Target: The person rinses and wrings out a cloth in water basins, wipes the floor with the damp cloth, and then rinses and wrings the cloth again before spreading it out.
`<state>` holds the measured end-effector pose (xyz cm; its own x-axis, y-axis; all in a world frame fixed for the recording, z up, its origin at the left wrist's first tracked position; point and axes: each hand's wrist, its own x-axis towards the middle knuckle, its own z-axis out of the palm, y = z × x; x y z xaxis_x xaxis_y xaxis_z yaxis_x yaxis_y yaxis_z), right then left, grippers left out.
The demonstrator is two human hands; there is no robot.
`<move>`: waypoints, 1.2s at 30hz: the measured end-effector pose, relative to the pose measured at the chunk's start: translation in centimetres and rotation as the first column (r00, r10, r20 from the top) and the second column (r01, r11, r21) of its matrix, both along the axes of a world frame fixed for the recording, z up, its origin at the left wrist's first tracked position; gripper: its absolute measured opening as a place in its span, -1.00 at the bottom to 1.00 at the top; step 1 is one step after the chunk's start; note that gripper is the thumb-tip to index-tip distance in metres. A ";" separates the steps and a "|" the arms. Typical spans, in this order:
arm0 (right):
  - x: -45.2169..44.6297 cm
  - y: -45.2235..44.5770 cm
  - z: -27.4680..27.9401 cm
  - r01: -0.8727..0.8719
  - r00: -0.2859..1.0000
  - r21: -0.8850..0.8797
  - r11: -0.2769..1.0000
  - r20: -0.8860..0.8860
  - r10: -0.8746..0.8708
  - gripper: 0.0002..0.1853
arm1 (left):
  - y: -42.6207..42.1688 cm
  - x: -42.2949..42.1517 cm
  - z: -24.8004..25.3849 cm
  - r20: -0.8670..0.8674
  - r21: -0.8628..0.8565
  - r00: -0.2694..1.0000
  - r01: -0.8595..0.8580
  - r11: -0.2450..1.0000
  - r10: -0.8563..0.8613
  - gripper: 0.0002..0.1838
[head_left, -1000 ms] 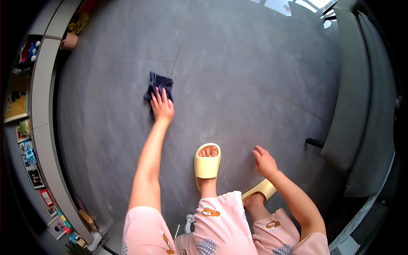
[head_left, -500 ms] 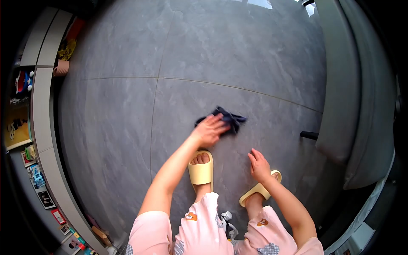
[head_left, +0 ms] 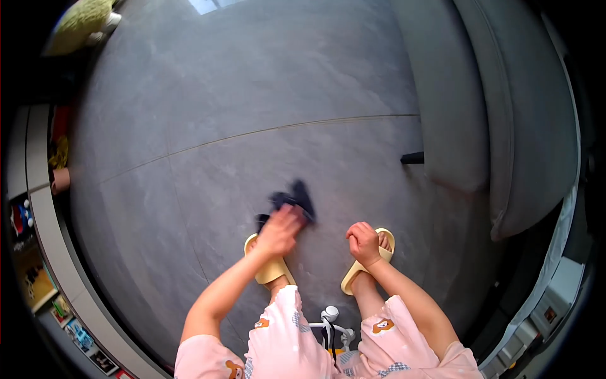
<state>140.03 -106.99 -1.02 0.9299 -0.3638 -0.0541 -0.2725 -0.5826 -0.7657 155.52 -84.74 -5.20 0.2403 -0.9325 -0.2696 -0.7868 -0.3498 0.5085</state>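
Observation:
A crumpled dark navy cloth (head_left: 302, 197) lies on the grey tiled floor in front of my left foot. My left hand (head_left: 281, 231) is on it, the fingers bent over its near side and smeared by motion. Over by my right foot, my right hand (head_left: 363, 242) hangs with its fingers curled in, and nothing shows in it. I wear pale yellow slippers: the left slipper (head_left: 271, 270) is partly behind my left hand and wrist, the right slipper (head_left: 357, 268) partly behind my right.
A grey sofa (head_left: 451, 95) with a black leg (head_left: 413, 158) stands along the right. At the left runs a low cabinet (head_left: 53, 234) with small items on its shelves. A pink pot (head_left: 60, 180) stands beside it. Below me is a white-framed seat or stand (head_left: 329, 313).
My left hand has drawn the cloth nearer to my left foot. My right hand's fingers have curled in from being stretched out. The view has turned, bringing a greenish plush thing in at upper left.

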 end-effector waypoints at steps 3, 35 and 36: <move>-1.5 -0.3 0.7 0.136 0.989 0.009 0.991 0.066 -0.136 -0.90 | -5.2 -5.8 -2.8 -0.179 -0.233 0.915 0.319 0.919 -0.363 -0.43; 0.6 -1.3 -2.9 -0.115 0.957 -0.267 0.957 -0.286 0.035 -0.41 | -16.3 2.9 -0.6 0.072 -0.175 0.996 -0.032 0.984 0.045 -0.31; 0.4 -1.2 -2.9 -0.111 0.954 -0.264 0.958 -0.300 0.028 -0.41 | -19.0 2.6 -0.7 0.073 -0.210 0.997 0.024 0.977 -0.009 -0.32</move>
<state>140.44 -108.20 -3.95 0.9120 -0.3380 -0.2326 -0.4095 -0.7839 -0.4666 158.16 -103.70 -5.92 0.2359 -0.9705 -0.0490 -0.8286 -0.2272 0.5117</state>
